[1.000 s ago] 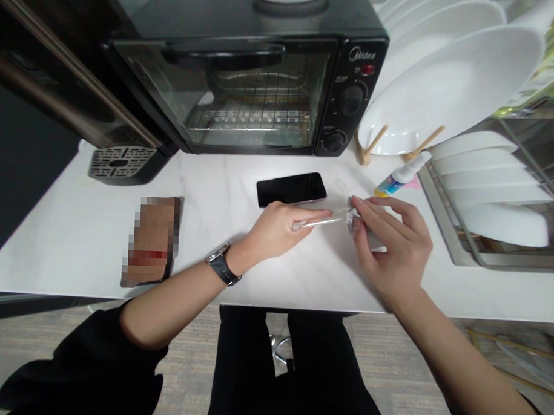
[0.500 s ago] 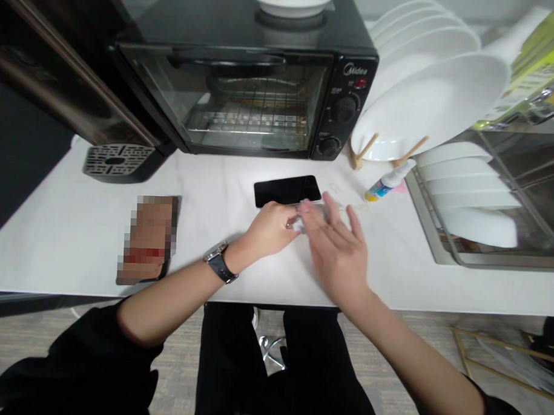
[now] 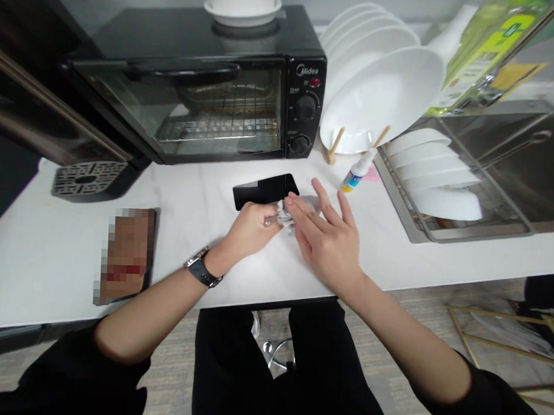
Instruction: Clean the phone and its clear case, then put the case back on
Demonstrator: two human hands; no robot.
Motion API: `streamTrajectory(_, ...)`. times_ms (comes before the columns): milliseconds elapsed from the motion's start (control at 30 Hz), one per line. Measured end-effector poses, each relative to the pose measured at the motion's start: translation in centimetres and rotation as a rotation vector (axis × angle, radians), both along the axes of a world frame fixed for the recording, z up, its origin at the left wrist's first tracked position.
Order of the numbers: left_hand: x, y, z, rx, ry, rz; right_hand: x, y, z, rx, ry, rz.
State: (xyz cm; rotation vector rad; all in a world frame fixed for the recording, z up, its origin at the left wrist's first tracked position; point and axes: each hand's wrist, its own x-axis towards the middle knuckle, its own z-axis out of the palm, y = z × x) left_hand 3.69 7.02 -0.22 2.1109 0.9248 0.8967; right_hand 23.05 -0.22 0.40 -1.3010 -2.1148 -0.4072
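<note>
I see my left hand (image 3: 249, 231) curled shut around one end of a clear phone case (image 3: 299, 207), pinning it to the bench (image 3: 214, 193); my right hand (image 3: 325, 239) lies flat and open over the case, fingers (image 3: 304, 211) spread, pressing a small cloth, I think, though it is blurred; a black phone (image 3: 265, 190) lies just beyond both hands; a small spray bottle (image 3: 357, 171) stands beyond the right hand.
</note>
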Motion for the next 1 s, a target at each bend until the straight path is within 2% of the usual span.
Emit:
streamTrajectory(167, 0.2, -0.3, -0.2, -0.147, -0.031, -0.006, 3.9, 0.6, 0.2, 0.024, -0.005, -0.122)
streamTrajectory(300, 0.2, -0.3, -0.4, -0.17, -0.019, 0.001, 4.8, 0.8, 0.1, 0.019, -0.006, -0.152)
streamTrajectory(467, 0.3, -0.2, -0.5, -0.121, -0.023, 0.002, 3.0, 0.5, 0.1, -0.027, 0.034, -0.141)
streamTrajectory(633, 0.2, 0.0, 0.0, -0.039, 0.066, 0.022, -0.2, -0.3, 0.4, -0.08, 0.059, -0.051)
streamTrajectory(767, -0.4, 0.4, 0.0, 0.042, 0.029, -0.072, -2.4, -0.6, 0.5, -0.093, 0.036, 0.048)
streamTrajectory(1000, -0.4, 0.3, -0.4, 0.051, 0.082, -0.01, -2.9, -0.1, 0.3, -0.056, 0.022, 0.042)
